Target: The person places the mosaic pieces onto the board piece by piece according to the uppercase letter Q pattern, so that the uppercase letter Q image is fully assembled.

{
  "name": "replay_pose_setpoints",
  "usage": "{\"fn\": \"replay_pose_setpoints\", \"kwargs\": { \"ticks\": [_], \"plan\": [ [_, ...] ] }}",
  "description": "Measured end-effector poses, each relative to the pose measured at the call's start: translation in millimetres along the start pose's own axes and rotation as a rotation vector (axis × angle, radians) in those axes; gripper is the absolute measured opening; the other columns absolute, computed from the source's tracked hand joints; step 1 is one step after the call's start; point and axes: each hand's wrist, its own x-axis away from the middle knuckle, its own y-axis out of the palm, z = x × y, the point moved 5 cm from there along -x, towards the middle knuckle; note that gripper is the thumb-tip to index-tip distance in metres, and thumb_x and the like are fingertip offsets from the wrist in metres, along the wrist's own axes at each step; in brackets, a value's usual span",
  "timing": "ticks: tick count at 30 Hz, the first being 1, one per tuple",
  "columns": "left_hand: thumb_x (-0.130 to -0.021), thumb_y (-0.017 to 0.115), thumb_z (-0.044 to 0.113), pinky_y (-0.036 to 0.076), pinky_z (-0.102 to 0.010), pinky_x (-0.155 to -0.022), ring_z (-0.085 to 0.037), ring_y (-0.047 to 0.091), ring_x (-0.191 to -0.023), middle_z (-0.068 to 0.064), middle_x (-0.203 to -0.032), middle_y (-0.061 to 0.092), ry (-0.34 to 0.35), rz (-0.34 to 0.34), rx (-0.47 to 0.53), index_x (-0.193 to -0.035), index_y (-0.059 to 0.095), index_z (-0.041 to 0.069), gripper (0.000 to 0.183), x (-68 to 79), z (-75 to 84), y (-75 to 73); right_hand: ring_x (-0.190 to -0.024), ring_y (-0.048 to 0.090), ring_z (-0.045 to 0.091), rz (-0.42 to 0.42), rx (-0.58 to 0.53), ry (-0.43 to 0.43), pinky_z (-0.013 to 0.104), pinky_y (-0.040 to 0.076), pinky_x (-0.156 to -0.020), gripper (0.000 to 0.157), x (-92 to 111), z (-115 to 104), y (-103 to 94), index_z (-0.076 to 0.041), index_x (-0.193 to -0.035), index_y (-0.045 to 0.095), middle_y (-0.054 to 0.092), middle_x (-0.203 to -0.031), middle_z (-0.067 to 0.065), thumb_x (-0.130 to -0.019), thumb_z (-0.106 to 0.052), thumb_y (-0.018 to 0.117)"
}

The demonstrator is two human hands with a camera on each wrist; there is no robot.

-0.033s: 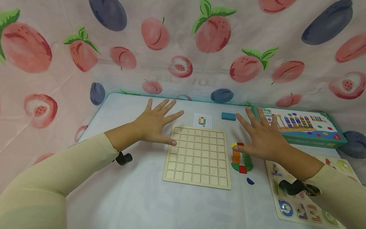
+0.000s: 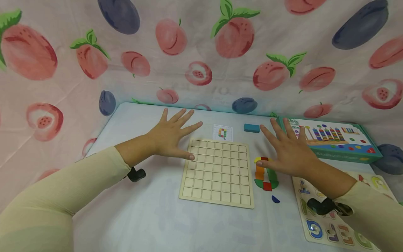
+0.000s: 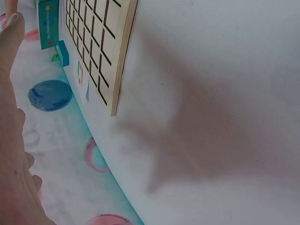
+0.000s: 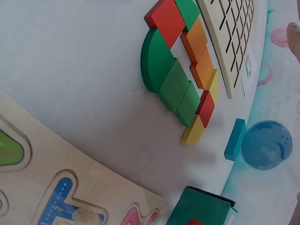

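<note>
My left hand (image 2: 168, 138) is held above the table with its fingers spread, the thumb over the left edge of a wooden grid board (image 2: 217, 171). Its shadow falls on the white cloth in the left wrist view. My right hand (image 2: 291, 154), also spread and holding nothing, hovers right of the board. Partly under its thumb lies a ring of coloured blocks, with red (image 4: 165, 22), green (image 4: 157, 61), orange (image 4: 194, 40) and yellow (image 4: 193, 131) pieces. A dark blue half-round block (image 2: 275, 199) lies apart, nearer the front.
Behind the board lies a pattern card (image 2: 223, 133) printed with a coloured ring. A blue rectangular block (image 2: 252, 128) is right of it. The green game box (image 2: 343, 154) stands at the back right, and a wooden letter puzzle board (image 4: 117, 178) lies under the right forearm.
</note>
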Motion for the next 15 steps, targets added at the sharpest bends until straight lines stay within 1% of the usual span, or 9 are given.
{"fn": "replay_pose_setpoints", "kwargs": {
  "ticks": [3,8,12,15],
  "plan": [
    [-0.081,0.055,0.096,-0.002,-0.08,-0.118,-0.032,-0.009,-0.164,-0.005,-0.18,-0.007,-0.004,0.0,-0.001,-0.173,0.01,0.042,0.116,0.1,-0.3,-0.5,-0.158,-0.009,0.056,0.004,-0.001,-0.001,0.083,-0.011,-0.11,0.123,-0.2,1.0,0.1,-0.02,-0.174,0.011,-0.002,-0.178,0.021,-0.084,-0.093,0.052],
    [-0.081,0.054,0.096,0.001,-0.081,-0.117,-0.033,-0.006,-0.165,-0.006,-0.18,-0.004,-0.004,0.009,-0.015,-0.173,0.012,0.04,0.115,1.2,-0.9,-1.2,-0.159,-0.009,0.054,0.011,0.002,0.001,0.083,-0.01,-0.111,0.124,-0.8,3.4,1.8,-0.02,-0.174,0.011,-0.002,-0.178,0.02,-0.084,-0.093,0.053],
    [-0.079,0.046,0.101,0.001,-0.081,-0.118,-0.032,-0.007,-0.165,-0.006,-0.18,-0.005,-0.005,0.004,-0.028,-0.173,0.009,0.042,0.117,1.8,-1.4,-0.1,-0.159,-0.008,0.053,0.014,0.009,-0.002,0.084,-0.008,-0.112,0.121,-0.4,3.9,2.5,-0.019,-0.174,0.012,-0.001,-0.178,0.019,-0.086,-0.088,0.058],
    [-0.076,0.037,0.106,-0.001,-0.08,-0.118,-0.031,-0.007,-0.165,-0.004,-0.18,-0.007,-0.009,0.0,-0.019,-0.173,0.009,0.042,0.119,1.8,-2.0,0.1,-0.16,-0.003,0.053,0.031,0.007,-0.015,0.084,-0.004,-0.113,0.117,0.8,2.9,0.5,-0.019,-0.174,0.013,0.002,-0.178,0.02,-0.089,-0.084,0.06]
  ]
}}
